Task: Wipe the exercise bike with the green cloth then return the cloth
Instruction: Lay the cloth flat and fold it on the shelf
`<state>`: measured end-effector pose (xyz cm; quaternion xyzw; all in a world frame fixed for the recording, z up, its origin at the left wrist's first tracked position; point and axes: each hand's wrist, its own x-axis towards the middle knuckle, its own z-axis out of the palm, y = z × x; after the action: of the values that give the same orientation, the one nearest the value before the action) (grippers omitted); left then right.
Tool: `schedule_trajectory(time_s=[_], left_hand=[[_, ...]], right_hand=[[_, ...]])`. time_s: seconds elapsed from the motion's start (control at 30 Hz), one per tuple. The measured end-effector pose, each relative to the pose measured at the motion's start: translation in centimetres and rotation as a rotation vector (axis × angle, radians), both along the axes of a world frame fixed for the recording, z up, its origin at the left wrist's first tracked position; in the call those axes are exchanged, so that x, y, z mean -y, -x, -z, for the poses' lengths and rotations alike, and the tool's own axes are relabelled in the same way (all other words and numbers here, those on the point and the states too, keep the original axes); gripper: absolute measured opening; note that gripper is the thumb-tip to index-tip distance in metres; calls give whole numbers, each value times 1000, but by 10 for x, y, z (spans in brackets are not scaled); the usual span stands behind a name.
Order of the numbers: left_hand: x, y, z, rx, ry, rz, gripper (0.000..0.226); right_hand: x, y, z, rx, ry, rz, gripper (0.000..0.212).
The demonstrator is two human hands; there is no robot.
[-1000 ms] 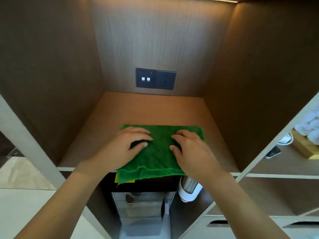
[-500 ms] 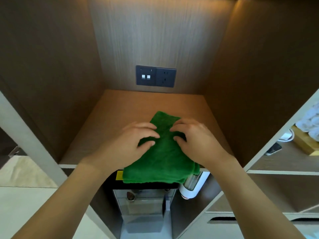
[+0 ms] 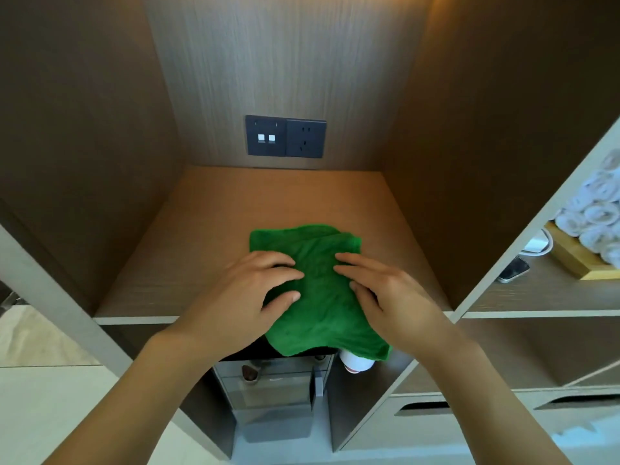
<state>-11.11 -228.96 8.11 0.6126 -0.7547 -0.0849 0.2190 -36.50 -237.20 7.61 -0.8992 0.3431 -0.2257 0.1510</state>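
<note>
Left hand (image 3: 250, 293) flat on green cloth (image 3: 318, 297), fingers straight and pressing its left part; right hand (image 3: 385, 297) likewise flat on the right part, fingers extended. Cloth folded, lying at the front edge of the shelf (image 3: 208, 236), near edge hanging over the front lip. Behind it, dark socket panel (image 3: 285, 136) on back wall; rolled white towels (image 3: 597, 216) in right compartment.

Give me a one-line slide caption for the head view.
Left hand and right hand press the folded green cloth onto the wooden shelf.
</note>
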Motion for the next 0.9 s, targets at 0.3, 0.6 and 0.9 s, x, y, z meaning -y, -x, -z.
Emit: schedule_trajectory(time_s=[0.3,0.6,0.9], left_hand=[[-32,5,17,-185,-27,-60,51],[-1,9,7,-241,43,-112,10],[-21,-11,11,-227,-28,-26,16]], right_hand=[[-36,1,18,2,172,-56,38],[31,-35,-31,-24,-25,100,31],[13,-43,-22,-281,6,136,50]])
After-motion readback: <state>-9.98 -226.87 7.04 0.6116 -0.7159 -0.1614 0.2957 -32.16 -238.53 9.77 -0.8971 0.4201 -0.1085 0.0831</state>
